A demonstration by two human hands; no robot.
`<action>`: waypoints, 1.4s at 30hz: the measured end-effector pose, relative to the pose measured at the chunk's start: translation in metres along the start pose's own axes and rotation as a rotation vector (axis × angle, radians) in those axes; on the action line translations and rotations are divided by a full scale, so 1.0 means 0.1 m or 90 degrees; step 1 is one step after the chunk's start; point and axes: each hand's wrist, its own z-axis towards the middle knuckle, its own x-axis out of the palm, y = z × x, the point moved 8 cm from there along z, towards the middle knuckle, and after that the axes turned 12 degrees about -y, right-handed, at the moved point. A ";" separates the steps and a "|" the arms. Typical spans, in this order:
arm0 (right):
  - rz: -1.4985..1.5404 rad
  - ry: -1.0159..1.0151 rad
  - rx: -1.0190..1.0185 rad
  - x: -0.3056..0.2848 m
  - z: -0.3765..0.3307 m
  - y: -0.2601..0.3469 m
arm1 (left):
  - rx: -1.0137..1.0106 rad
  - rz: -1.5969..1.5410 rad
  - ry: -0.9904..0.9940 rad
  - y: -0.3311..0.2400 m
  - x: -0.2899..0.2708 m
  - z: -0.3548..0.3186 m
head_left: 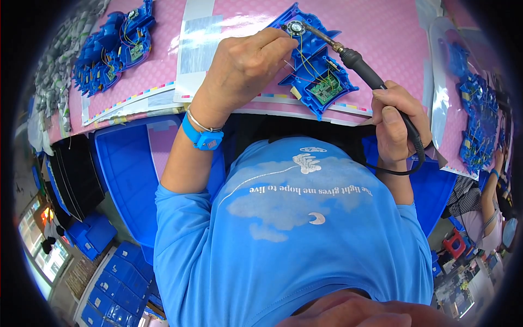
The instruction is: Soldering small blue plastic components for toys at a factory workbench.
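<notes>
A blue plastic housing half lies on the pink-patterned work surface. It carries a green circuit board, thin yellow wires and a small round metal speaker near its far end. My right hand grips a soldering iron by its black handle, and the iron's tip reaches the speaker's edge. From the other side my left hand comes over the housing, thumb and fingers pinched together close to the speaker. What the pinch holds is hidden by the fingers.
More wired blue housings are gathered at the left, and another row of them is at the right. Heaped grey-white parts sit at the far left. Blue bins stand below the table edge. A co-worker's arm shows at the right.
</notes>
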 end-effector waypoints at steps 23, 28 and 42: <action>0.031 -0.189 0.035 -0.49 -0.11 0.08 | -0.081 -0.030 0.101 0.34 -0.13 0.03; 0.025 -0.188 0.036 -0.55 -0.17 0.08 | -0.046 0.084 0.198 1.21 -0.78 -0.02; -0.208 -0.056 -0.262 0.11 -0.01 0.35 | -0.264 0.121 -0.077 0.68 -1.28 0.05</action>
